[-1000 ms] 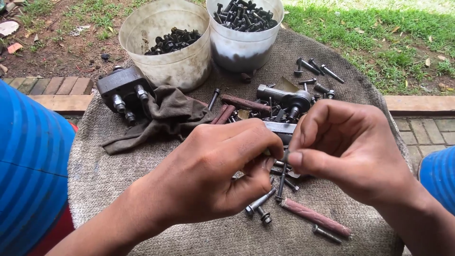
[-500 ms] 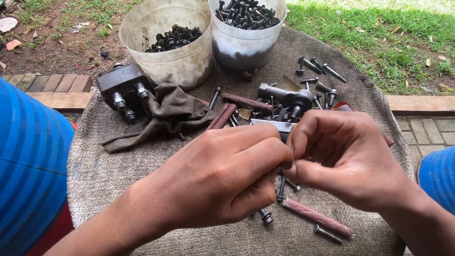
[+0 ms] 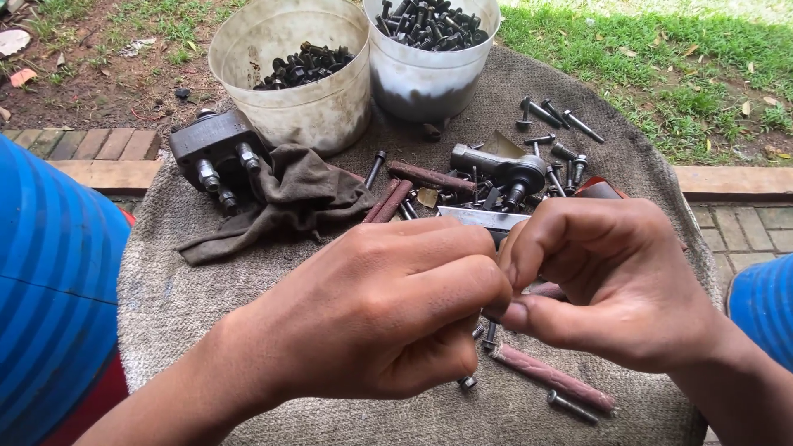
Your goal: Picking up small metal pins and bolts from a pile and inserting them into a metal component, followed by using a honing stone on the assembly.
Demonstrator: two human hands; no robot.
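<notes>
Your hands are now pressing closer together than a moment ago, hiding the bolt you held in plain sight. Your left hand (image 3: pixel 388 314) is curling shut and your right hand (image 3: pixel 603 281) is pinching thumb to fingers, both around a small part I cannot make out, above the sackcloth (image 3: pixel 165 306). Loose bolts (image 3: pixel 562 132) are lying beyond, near two plastic tubs (image 3: pixel 330 107).

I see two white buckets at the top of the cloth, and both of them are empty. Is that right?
Not quite. The head view does show two white buckets at the top of the cloth, but neither is empty: the left bucket has dark bolts lying in its bottom, and the right bucket is filled near its rim with dark bolts.
</notes>
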